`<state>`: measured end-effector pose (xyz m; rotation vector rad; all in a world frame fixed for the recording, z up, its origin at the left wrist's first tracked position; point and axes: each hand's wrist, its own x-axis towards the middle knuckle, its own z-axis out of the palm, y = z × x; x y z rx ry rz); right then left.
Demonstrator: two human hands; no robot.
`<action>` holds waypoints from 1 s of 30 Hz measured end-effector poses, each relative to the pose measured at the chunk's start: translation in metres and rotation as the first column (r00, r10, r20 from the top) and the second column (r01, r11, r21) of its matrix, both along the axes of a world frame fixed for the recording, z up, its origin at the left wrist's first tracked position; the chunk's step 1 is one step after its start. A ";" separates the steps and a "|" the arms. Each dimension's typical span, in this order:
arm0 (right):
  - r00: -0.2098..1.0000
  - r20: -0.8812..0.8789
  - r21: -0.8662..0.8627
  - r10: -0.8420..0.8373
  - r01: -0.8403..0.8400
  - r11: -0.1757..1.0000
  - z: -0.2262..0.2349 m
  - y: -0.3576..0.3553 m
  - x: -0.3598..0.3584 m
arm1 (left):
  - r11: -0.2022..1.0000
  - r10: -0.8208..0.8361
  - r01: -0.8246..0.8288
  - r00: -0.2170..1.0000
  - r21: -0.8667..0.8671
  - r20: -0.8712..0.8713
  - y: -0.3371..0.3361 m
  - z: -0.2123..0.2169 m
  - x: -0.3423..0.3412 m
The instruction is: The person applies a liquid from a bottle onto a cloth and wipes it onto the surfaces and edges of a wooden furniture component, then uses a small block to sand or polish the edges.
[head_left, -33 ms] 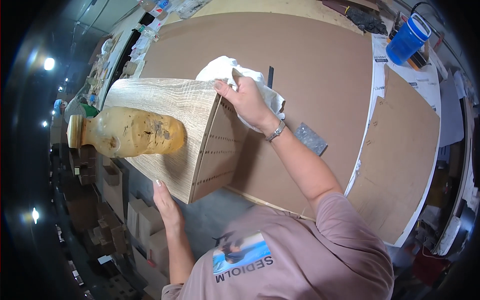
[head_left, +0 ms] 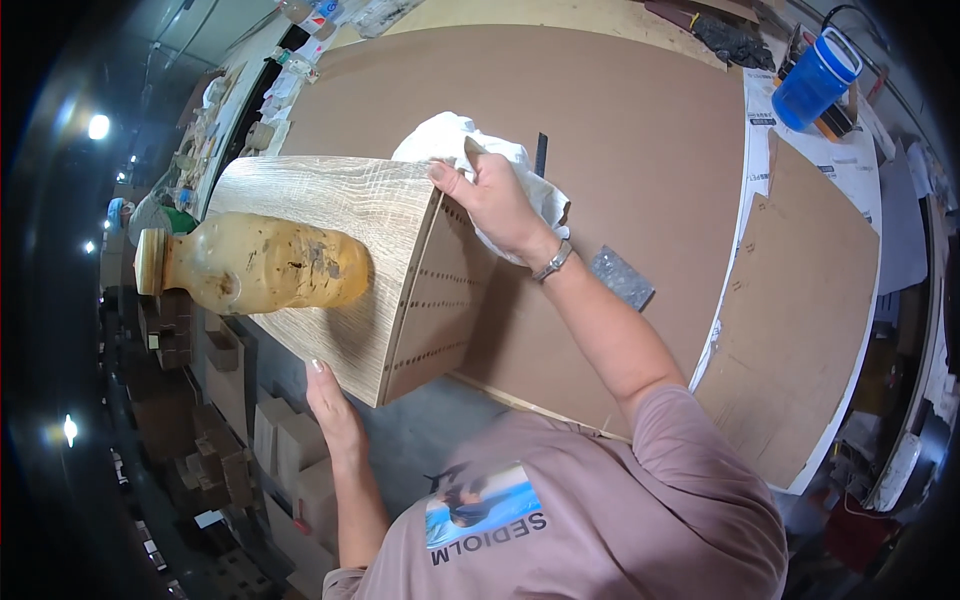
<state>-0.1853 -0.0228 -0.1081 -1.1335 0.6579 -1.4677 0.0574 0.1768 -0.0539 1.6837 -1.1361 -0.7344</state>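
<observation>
A stack of light wood-grain boards (head_left: 330,185) lies at the left, its right side showing rows of small dark holes. On top, a cloudy yellowish bottle (head_left: 270,265) rests on its side, neck to the left, with amber liquid inside. My right hand (head_left: 492,200) is closed around a bunched white cloth (head_left: 440,138) at the far right corner of the stack, thumb against the top board's edge. At the near edge, my left hand (head_left: 335,410) grips the boards, thumb up along the edge; its fingers are mostly hidden beneath.
A large brown sheet (head_left: 620,130) covers the table. On it lie a grey speckled block (head_left: 622,278) and a dark narrow strip (head_left: 541,155). At the far right stand a blue jug (head_left: 815,80) and a cardboard piece (head_left: 800,310). Cardboard boxes (head_left: 300,440) sit below at the left.
</observation>
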 end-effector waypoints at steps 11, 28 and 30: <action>0.907 0.040 -0.049 0.420 -0.418 0.907 0.015 -0.002 -0.028 | 0.994 -0.085 0.081 0.995 0.072 0.053 0.001 0.008 0.003; 0.997 0.000 -0.154 0.073 -0.072 0.986 0.001 0.009 -0.015 | 0.988 -0.127 0.127 0.992 0.090 0.003 0.004 0.011 0.002; 0.999 -0.011 -0.161 0.041 -0.042 0.986 0.004 0.011 -0.018 | 0.986 -0.137 0.139 0.990 0.093 -0.028 0.004 0.011 0.002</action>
